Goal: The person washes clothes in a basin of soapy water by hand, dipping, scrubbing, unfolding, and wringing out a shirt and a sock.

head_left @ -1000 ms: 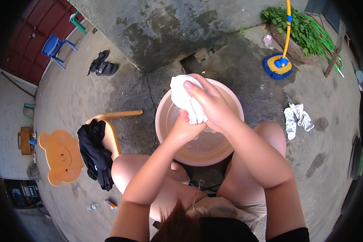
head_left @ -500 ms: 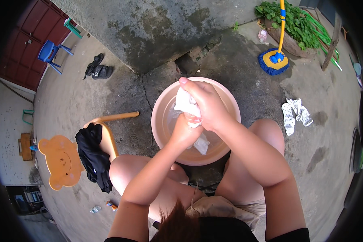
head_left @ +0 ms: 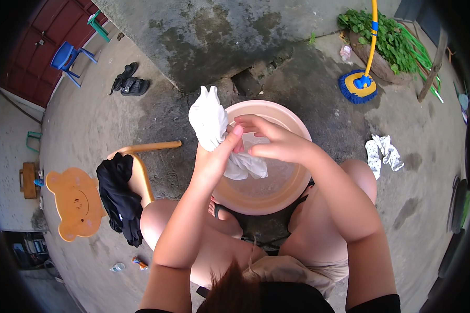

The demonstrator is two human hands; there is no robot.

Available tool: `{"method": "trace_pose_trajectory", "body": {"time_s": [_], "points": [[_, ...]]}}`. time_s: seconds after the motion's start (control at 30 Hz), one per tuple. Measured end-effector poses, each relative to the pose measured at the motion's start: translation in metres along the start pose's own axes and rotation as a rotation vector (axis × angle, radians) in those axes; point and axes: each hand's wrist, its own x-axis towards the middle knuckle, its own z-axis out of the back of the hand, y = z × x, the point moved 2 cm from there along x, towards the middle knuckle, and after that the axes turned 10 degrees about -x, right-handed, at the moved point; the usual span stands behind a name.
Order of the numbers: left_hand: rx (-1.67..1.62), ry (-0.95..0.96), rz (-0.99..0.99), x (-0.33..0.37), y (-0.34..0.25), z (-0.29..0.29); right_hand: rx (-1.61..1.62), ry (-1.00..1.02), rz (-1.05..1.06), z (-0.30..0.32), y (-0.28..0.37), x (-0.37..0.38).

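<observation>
Left hand [head_left: 214, 156]: closed round a white cloth [head_left: 209, 122], grasping it by the middle. Right hand [head_left: 282, 143]: holding nothing that shows, fingers parted and slightly curled, just beside the left thumb; whether its fingertips touch the cloth cannot be told.

White cloth: one piece, bunched and creased; upper bulk stands above the left fist with two small peaks, loose tail hangs below it. Position: raised over the left side of a basin.

Basin [head_left: 289, 119]: round, pale pink, on the ground between the person's knees, containing water [head_left: 263, 185].

Chair [head_left: 75, 203]: orange, bear-shaped back with a smiling face, left of the person's knee. Black garment [head_left: 122, 201]: heaped across its seat.

Socks [head_left: 384, 154]: white with dark spots, lying on the concrete well to the right of the basin.

Mop [head_left: 357, 86]: yellow handle, blue fringe, head on the ground at upper right. Behind it, a leafy green plant [head_left: 378, 39] and a green hose [head_left: 420, 49].

Sandals [head_left: 130, 81]: black, on the ground at upper left. Beyond them, a small blue chair [head_left: 65, 56].
</observation>
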Motion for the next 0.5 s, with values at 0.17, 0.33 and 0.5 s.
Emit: {"method": "trace_pose_trajectory", "body": {"time_s": [0.17, 0.33, 0.5], "points": [[0.232, 0.12, -0.186, -0.011, -0.026, -0.013, -0.184, -0.053, 0.189, -0.05, 0.004, 0.005], [0.381, 0.215, -0.157, -0.01, -0.033, -0.001, -0.007, -0.159, -0.039, -0.053, -0.001, 0.026], [0.771, 0.297, 0.112, -0.006, -0.047, 0.017, 0.242, -0.224, 0.006, -0.04, 0.013, 0.025]]}}
